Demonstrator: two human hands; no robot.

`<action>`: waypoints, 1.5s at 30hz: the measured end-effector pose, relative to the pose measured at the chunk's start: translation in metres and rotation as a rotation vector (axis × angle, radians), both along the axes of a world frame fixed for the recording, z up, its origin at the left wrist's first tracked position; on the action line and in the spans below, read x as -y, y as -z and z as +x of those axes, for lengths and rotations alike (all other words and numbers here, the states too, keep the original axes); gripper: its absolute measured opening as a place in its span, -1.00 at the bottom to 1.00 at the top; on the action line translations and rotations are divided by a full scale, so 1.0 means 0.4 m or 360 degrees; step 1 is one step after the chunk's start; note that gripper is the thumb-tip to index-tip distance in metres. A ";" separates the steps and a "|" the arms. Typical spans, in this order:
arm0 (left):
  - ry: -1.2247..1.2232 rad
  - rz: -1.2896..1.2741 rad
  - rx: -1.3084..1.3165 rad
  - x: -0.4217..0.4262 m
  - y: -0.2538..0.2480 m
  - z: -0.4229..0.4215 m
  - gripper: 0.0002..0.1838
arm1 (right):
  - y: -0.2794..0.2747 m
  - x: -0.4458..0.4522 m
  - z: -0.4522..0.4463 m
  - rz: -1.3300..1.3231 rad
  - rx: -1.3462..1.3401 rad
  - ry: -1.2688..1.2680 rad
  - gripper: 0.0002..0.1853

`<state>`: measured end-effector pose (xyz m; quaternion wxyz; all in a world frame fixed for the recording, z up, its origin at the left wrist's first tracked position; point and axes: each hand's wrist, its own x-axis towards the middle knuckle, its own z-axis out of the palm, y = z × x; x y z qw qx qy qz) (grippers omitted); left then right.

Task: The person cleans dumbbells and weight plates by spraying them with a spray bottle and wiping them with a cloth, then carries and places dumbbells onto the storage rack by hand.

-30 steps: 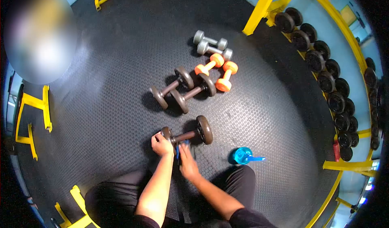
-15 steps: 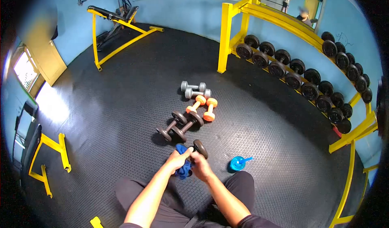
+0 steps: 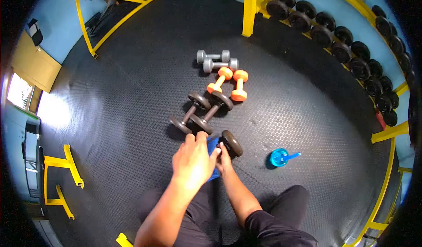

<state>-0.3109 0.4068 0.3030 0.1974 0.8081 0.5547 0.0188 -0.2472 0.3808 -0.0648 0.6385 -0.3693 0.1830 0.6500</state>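
Note:
My left hand [image 3: 192, 160] is closed over a blue cloth [image 3: 214, 175], its back towards me. Close beside it, my right hand [image 3: 224, 161] grips a dark dumbbell [image 3: 232, 143] by the handle, below the weight at its upper end. The cloth lies against the dumbbell between my hands, which hide the dumbbell's other end. Just beyond my fingers, two more dark dumbbells [image 3: 213, 111] rest on the floor. Two orange dumbbells [image 3: 239, 85] and two grey ones [image 3: 221, 65] lie farther off.
A blue bottle [image 3: 279, 158] stands on the black rubber floor [image 3: 132, 115] to my right. The yellow rack [image 3: 249, 9] at the right carries several black dumbbells [image 3: 341, 52]. Yellow-framed benches [image 3: 81, 27] stand at the left. My legs [image 3: 281, 207] are folded close below my hands.
My view has tilted down. My left hand has turned over and come across the top of the cloth, hiding more of it. The dumbbell stays in my right hand.

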 end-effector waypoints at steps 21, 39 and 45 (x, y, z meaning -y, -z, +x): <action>-0.0389 -0.1093 0.1097 0.093 -0.307 -0.077 -0.59 | -1.155 0.449 0.189 -0.1218 0.0057 0.0248 -0.80; 0.0352 -0.1102 0.1058 -0.168 -0.990 0.765 -0.55 | -1.938 0.624 0.883 -0.0053 0.0722 0.0841 -0.62; 0.0132 -0.0984 0.1069 -0.119 -0.921 1.099 -0.62 | -1.861 0.661 1.231 -0.0076 0.1169 0.0498 -0.58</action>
